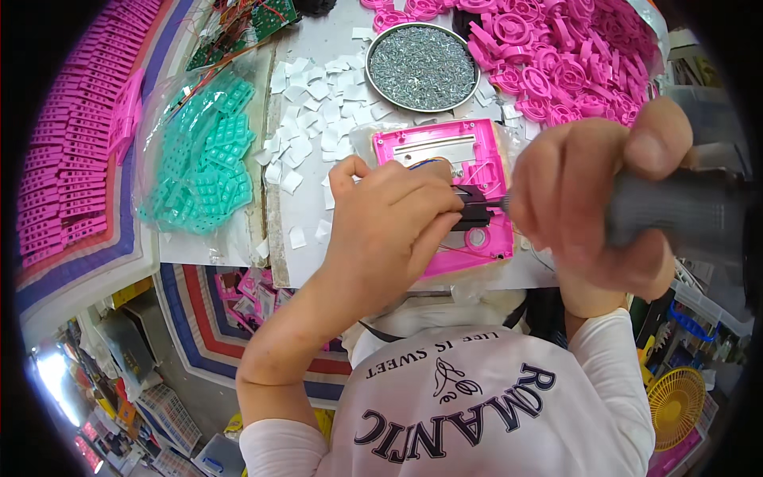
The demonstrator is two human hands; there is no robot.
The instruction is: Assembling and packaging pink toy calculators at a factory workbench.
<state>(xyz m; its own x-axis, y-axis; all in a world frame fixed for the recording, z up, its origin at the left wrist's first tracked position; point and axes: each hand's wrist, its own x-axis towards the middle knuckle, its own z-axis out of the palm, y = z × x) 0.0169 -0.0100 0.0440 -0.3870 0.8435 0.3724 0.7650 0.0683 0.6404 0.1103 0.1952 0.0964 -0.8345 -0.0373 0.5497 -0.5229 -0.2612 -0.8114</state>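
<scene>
Nearest the lens, a white printed shirt and two bare forearms rising from the lower edge. Right hand wrapped tight around the grey grip of a powered screwdriver, its thin bit levelled leftward at a small black part. Left hand curled, fingertips pinching that black part down against a pink plastic housing. Housing lying flat on the white work table, directly ahead of the chest, open face up, pale rectangular window near its top edge and a round opening low at its right. Thin coloured wires just visible beside the left thumb.

Just left of the housing, loose white paper squares strewn across the tabletop. Further left, a clear bag of teal keypads, and beyond it rows of pink plastic strips stacked along the striped table edge.

Behind the housing, a round metal dish of small silver screws. At the far right, a heap of pink round plastic parts; at the far left, green circuit boards with trailing wires. Low right, below table level, a yellow fan.
</scene>
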